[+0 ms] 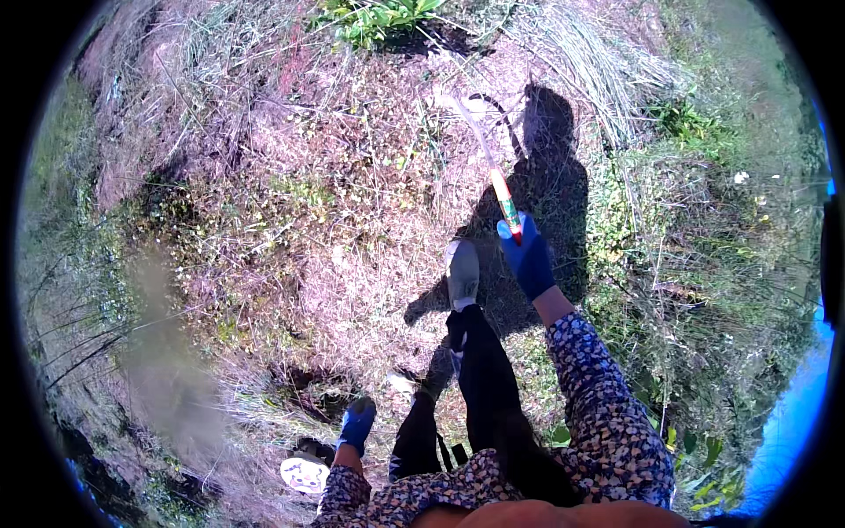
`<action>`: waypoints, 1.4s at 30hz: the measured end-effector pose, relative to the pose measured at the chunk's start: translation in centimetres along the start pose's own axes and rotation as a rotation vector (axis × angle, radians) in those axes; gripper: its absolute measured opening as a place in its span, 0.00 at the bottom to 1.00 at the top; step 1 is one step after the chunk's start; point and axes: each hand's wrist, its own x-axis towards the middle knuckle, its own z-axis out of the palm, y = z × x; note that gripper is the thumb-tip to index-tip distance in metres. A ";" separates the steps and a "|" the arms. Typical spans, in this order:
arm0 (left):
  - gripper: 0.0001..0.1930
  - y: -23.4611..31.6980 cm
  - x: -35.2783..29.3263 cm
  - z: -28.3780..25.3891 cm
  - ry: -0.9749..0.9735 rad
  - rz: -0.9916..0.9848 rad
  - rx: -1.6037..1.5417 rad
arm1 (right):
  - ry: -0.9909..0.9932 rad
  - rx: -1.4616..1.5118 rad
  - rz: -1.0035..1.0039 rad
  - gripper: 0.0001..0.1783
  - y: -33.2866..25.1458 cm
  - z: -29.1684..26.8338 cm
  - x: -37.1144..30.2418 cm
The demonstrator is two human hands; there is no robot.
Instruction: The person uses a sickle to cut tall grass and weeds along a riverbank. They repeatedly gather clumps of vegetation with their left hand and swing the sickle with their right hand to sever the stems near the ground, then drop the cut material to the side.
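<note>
My right hand (528, 257), in a blue glove, is closed round the handle of a sickle (505, 195), held out ahead over the ground. The handle has red, pale and green parts, and the glare-washed blade (473, 126) points away to the upper left. A curved blade shows in its shadow. Low on the left, beside my leg, hangs my left hand (356, 424), also blue-gloved. Its fingers are not clear, and nothing shows in it. Nearest to that hand lies a white rounded object (304, 473) with dark marks, its kind unclear.
Dry cut grass and low weeds cover the sunlit ground (352, 238). My right shoe (462, 271) is planted ahead of the left shoe (402, 383). Long pale stalks (607, 75) lie at the upper right. A leafy green plant (374, 19) grows at the far edge; taller grass stands on both sides.
</note>
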 end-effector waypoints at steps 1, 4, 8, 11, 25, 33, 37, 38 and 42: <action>0.20 1.1 2.2 0.8 -0.044 -0.087 -0.044 | 0.106 -0.123 -0.133 0.15 4.3 0.6 2.2; 0.20 4.0 8.1 1.7 0.026 0.012 0.173 | 0.132 -0.167 0.116 0.15 12.2 2.5 5.3; 0.22 18.2 16.7 5.8 -0.017 0.408 0.327 | 0.317 -0.013 0.443 0.10 29.6 -0.7 1.8; 0.20 29.8 23.5 10.6 -0.080 0.751 0.497 | 0.365 0.266 0.585 0.06 35.4 -1.8 -2.4; 0.15 51.9 40.2 14.5 0.191 0.381 1.805 | -0.139 0.635 0.615 0.10 21.8 10.5 7.2; 0.13 49.7 38.3 10.5 0.117 0.601 1.573 | -0.189 0.160 0.258 0.18 26.4 15.0 4.8; 0.12 42.4 33.2 3.2 0.165 0.425 1.478 | -0.319 0.042 0.515 0.18 31.2 5.6 -6.3; 0.12 37.0 33.5 -0.2 0.195 0.471 1.446 | -0.372 0.024 0.553 0.17 30.8 4.2 -6.9; 0.12 27.6 26.6 -1.8 0.039 0.237 1.362 | -0.306 0.283 0.494 0.12 31.0 5.4 -4.5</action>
